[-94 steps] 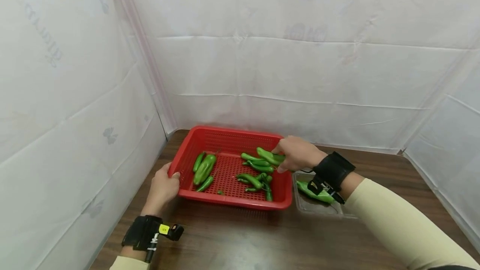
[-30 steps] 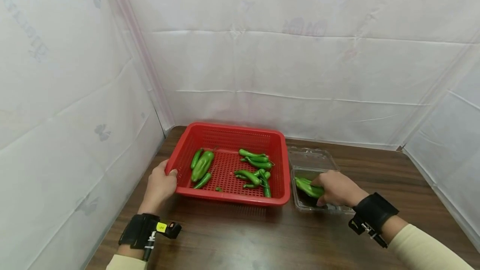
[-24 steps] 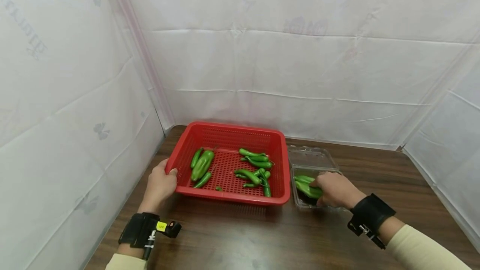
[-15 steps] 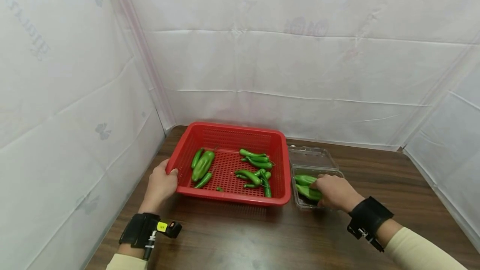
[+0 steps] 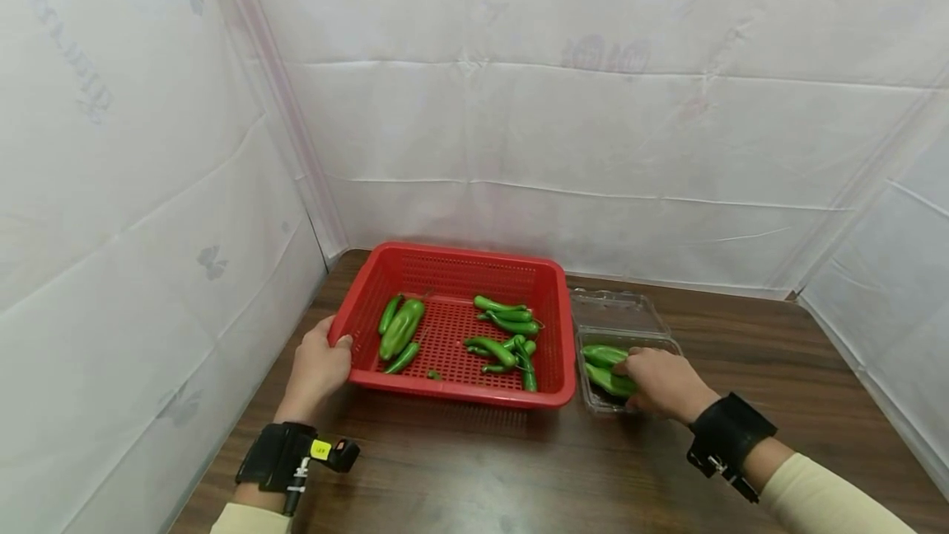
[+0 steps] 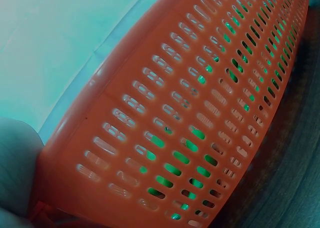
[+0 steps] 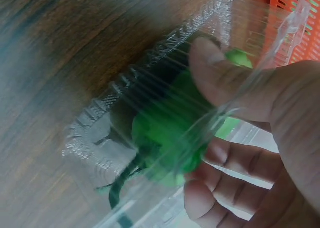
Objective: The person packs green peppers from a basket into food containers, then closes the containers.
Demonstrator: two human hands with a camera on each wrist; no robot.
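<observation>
A pepper (image 5: 610, 379) was held by the right hand (image 5: 662, 383) inside the clear box (image 5: 621, 322), right of the basket (image 5: 445, 264); the basket's rim was gripped by the left hand (image 5: 317, 369).

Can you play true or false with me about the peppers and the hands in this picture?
1. The left hand holds the edge of the red basket. True.
2. The red basket has no peppers in it. False: several green peppers lie inside it.
3. The right hand is at the clear plastic box, holding a green pepper. True.
4. The clear plastic box sits to the left of the basket. False: it sits to the basket's right.
5. Everything rests on a white table. False: the table is dark brown wood.
</observation>
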